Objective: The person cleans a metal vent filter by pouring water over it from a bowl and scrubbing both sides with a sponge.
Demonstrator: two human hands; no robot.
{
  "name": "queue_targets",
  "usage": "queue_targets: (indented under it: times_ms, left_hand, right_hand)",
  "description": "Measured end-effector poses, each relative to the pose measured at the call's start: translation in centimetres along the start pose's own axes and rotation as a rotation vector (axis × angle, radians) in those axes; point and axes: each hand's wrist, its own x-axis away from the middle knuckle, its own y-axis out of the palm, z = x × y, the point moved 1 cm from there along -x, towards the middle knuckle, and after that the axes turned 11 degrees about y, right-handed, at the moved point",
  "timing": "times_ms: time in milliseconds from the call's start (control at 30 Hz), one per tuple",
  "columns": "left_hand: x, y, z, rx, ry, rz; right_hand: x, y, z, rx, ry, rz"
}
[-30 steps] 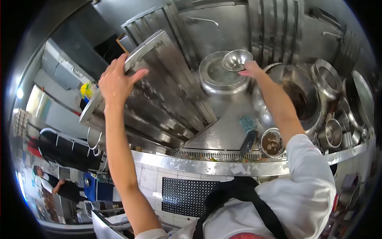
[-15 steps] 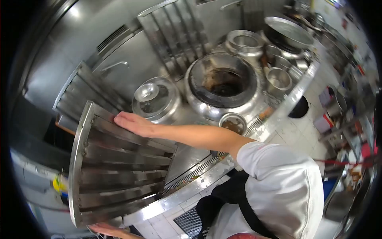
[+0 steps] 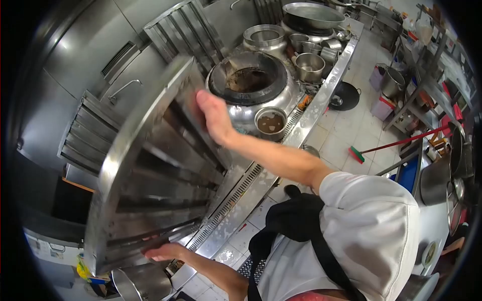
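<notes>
A large ribbed stainless-steel baffle filter (image 3: 165,165) stands tilted at the left, its frame slightly blurred. My right hand (image 3: 216,116) grips its upper side edge, with some fingers hidden behind the metal. Lower down, my left hand (image 3: 168,252) holds the bottom edge; its fingertips are partly out of sight under the frame. Beyond the filter is a round wok burner (image 3: 248,78) with a blackened ring. A metal pot of brown liquid (image 3: 270,123) sits on the counter near my right forearm.
Two similar ribbed panels lean at the back, one left (image 3: 93,133) and one behind the burner (image 3: 186,35). A slotted drain (image 3: 236,193) runs along the counter's front edge (image 3: 321,108). A steel pot (image 3: 143,283) stands below my left hand. On the floor are a wok (image 3: 344,96) and broom (image 3: 357,154).
The filter has tilted, its upper end swinging up and right with my right hand. My left hand has come further into view along the bottom edge. The camera view has shifted.
</notes>
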Motion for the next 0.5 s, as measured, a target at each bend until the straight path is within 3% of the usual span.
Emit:
queue_targets:
  times_ms: [67,100,167,267,300,367,500]
  left_hand:
    - [-0.2,3.0,3.7,0.05,0.086,-0.023]
    - [-1.0,3.6,3.1,0.102,0.069,-0.052]
    - [-1.3,7.1,7.6,0.139,-0.005,-0.027]
    - [-2.1,10.5,8.3,0.268,0.031,-0.084]
    - [-2.6,11.5,7.7,0.334,-0.004,-0.104]
    - [-1.5,14.7,11.5,0.346,0.034,-0.114]
    - [0.1,20.3,13.5,0.436,0.027,-0.292]
  right_hand:
    - [-1.4,-0.6,-2.9,0.035,-0.04,0.008]
    - [-1.9,-0.5,-5.6,0.062,-0.042,0.004]
    - [-3.8,-0.2,-9.4,0.092,-0.112,0.007]
    - [-6.6,-1.1,-13.7,0.093,-0.147,-0.021]
    - [-7.3,-1.5,-15.2,0.092,-0.15,0.003]
    - [-6.6,-2.9,-18.6,0.082,-0.351,0.106]
    - [-6.0,-7.7,-23.4,0.223,-0.353,0.219]
